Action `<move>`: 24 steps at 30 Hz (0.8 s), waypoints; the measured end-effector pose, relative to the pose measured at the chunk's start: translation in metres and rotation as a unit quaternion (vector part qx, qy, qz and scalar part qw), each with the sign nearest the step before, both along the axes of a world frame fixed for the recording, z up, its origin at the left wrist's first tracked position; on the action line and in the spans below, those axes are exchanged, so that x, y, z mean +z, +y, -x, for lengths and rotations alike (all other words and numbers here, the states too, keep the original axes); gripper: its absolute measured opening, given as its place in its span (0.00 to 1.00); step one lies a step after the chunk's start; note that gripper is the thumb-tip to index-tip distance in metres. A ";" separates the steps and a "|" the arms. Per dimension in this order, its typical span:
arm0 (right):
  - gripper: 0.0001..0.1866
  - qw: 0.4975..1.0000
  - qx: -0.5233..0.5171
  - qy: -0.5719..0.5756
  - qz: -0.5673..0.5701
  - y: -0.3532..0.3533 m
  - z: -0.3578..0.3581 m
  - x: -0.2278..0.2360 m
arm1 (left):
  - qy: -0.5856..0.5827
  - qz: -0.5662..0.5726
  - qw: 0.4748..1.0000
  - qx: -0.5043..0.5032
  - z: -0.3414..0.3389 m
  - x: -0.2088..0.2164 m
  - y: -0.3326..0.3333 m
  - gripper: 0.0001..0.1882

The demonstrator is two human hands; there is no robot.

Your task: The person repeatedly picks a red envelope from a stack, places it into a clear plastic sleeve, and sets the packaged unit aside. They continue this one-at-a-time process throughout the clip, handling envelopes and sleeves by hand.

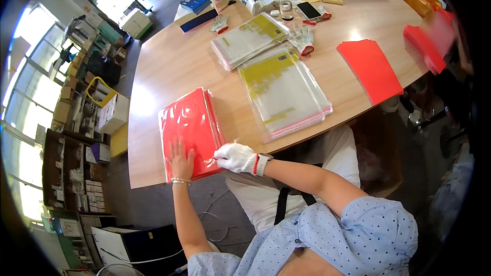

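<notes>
A stack of red sheets in clear plastic bags [190, 117] lies at the table's near left. My bare left hand [179, 161], with a bracelet at the wrist, rests flat on its lower left part. The fingers are spread and slightly blurred. My right hand [236, 158] wears a white glove and a watch. Its fingers are closed at the lower right edge of the top bag, pinching the plastic there; the fingertips are partly hidden. To the right lie two piles of clear bags with yellow-green print, a near pile [286, 92] and a far pile [250, 38].
A fanned stack of red sheets [369, 69] lies on the wooden table [169, 66] at the right. More red sheets [424, 46] are beside a blurred person at the far right. Farther back are a phone [309, 11], a glass jar [284, 4], work gloves [304, 40] and blue boxes [196, 4].
</notes>
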State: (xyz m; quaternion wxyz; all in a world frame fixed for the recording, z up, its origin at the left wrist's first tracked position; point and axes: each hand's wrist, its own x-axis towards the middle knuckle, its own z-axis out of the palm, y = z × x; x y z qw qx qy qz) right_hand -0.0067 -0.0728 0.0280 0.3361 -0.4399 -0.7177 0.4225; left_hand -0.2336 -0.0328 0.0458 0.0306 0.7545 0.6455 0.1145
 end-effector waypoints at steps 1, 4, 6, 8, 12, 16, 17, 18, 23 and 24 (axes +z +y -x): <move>0.14 0.999 0.012 0.042 -0.001 -0.003 -0.010 -0.003 | 0.036 0.038 0.999 0.003 -0.003 -0.007 0.002 0.29; 0.09 0.969 0.006 0.236 0.077 -0.029 -0.075 -0.011 | 0.075 0.071 0.994 0.016 0.000 -0.019 0.004 0.29; 0.08 0.843 -0.019 0.479 0.243 -0.068 -0.146 -0.018 | 0.078 0.058 0.995 0.006 0.002 -0.026 0.007 0.29; 0.09 0.799 -0.120 0.537 0.245 -0.112 -0.232 -0.037 | 0.076 0.051 0.996 0.001 -0.004 -0.022 0.006 0.29; 0.12 0.772 -0.252 -0.481 0.330 -0.191 -0.374 -0.083 | 0.046 0.015 0.999 0.018 0.008 -0.032 0.004 0.28; 0.09 0.799 -0.472 -0.365 0.072 -0.208 -0.417 -0.067 | 0.035 -0.233 0.972 0.001 -0.006 -0.009 -0.010 0.28; 0.09 0.807 -0.474 -0.335 -0.115 -0.196 -0.419 -0.063 | -0.057 -0.244 0.968 -0.024 -0.015 -0.001 -0.018 0.25; 0.13 0.786 -0.481 -0.349 -0.169 -0.182 -0.416 -0.049 | -0.150 -0.255 0.954 -0.048 -0.030 0.006 -0.024 0.22; 0.17 0.806 -0.346 -0.421 -0.233 -0.141 -0.446 -0.028 | -0.297 -0.101 0.928 -0.202 -0.129 0.028 -0.054 0.10; 0.15 0.826 -0.326 -0.405 -0.219 -0.143 -0.460 -0.035 | -0.285 -0.079 0.925 -0.238 -0.147 0.025 -0.054 0.08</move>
